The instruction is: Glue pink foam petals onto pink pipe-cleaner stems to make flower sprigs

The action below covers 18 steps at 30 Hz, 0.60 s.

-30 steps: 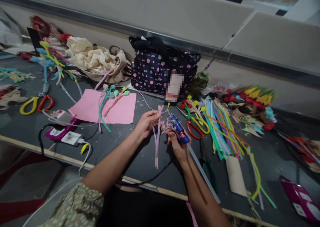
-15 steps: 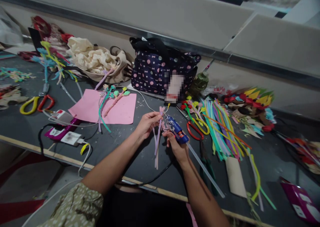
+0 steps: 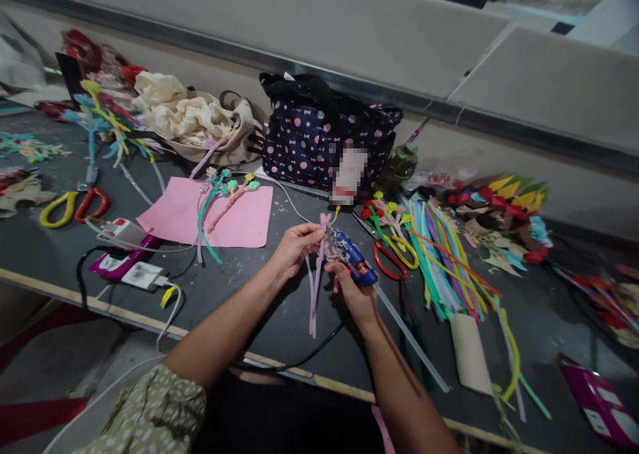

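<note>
The lilac stems [image 3: 316, 287] are in front of the dotted bag [image 3: 299, 134], raised over the bench [image 3: 224, 281] with their tails hanging down. The left hand [image 3: 295, 249] pinches them between thumb and fingertips near the top, just below the small pink tips. The right hand [image 3: 357, 297] is wrapped around a blue glue gun [image 3: 360, 262], also in front of the bag, its nose right beside the stems; whether it touches them, I cannot tell. A clear glue stick [image 3: 414, 341] sticks out of its rear, pointing away from the bag.

The stems look like fuzzy craft wire: very light, soft outside, probably bendy within, and unlikely to slip. A light pinch near the top should steady them; squeezing hard could flatten the pile or kink them. The gun should be the heavier, stiffer piece, best held by its body, with skin well clear of the nose, which may be hot. The protruding stick looks easy to knock.
</note>
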Motion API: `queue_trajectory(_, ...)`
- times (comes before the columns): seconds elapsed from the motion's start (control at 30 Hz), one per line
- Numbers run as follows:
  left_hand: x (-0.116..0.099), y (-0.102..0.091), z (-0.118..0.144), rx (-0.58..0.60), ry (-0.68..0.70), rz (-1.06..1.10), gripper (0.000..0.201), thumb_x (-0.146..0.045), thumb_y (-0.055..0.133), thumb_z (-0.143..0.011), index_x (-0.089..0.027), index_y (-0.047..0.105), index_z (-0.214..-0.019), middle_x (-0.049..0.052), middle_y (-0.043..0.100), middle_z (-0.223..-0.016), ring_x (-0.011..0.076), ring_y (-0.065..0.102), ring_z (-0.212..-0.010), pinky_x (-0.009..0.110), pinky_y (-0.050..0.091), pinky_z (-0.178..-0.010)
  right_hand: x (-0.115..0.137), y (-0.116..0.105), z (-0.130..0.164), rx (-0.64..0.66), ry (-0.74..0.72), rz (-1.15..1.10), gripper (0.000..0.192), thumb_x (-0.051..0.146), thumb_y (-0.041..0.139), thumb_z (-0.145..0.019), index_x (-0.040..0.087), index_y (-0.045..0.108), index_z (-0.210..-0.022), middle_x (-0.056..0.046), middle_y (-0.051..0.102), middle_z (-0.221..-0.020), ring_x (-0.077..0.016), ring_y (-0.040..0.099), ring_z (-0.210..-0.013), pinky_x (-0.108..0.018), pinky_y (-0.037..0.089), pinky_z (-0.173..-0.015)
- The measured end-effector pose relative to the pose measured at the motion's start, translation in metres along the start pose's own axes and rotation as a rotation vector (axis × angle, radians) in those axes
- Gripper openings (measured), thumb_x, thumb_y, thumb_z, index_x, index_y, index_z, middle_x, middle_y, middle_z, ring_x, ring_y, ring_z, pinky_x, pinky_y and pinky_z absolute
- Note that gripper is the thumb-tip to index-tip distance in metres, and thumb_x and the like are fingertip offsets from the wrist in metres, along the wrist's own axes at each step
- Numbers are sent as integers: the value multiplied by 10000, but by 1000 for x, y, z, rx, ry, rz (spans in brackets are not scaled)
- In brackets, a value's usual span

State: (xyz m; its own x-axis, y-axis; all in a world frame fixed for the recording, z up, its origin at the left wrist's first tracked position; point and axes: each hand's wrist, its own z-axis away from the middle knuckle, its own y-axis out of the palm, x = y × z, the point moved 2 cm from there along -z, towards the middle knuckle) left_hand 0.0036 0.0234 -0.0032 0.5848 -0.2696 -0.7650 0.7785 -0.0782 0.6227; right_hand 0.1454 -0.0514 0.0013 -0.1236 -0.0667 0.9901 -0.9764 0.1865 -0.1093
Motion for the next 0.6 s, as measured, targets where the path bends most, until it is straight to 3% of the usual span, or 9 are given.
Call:
queue_trajectory(0.2, 0, -1, 0, -7, 2, -7, 292, -283, 880, -573, -116, 725, -756, 23, 684, -719, 96, 602, -607, 236, 492, -655, -3, -1, 0, 25, 29, 10, 316, 485, 712, -772, 184, 694, -864, -16, 711, -713, -92, 517, -417, -238, 436, -430)
queue_trajectory(0.4, 2, -1, -1, 9, 2, -19, 293, -293, 878, -577, -118, 726, -757, 24, 679, -713, 101, 602, -612, 238, 487, -654, -1, -1, 0, -19, 60, 12, 363, 517, 725, -747, 184, 710, -891, 17, 649, -567, -94, 488, -392, -233, 406, -409)
queue_trajectory(0.6, 1, -1, -1, 7, 10, 0, 284, -285, 876, -583, -120, 726, -760, 18, 676, -713, 93, 592, -611, 228, 485, -642, -6, 1, 0, -51, 48, -10, 368, 523, 741, -725, 178, 697, -846, -5, 680, -625, -85, 480, -375, -229, 396, -384)
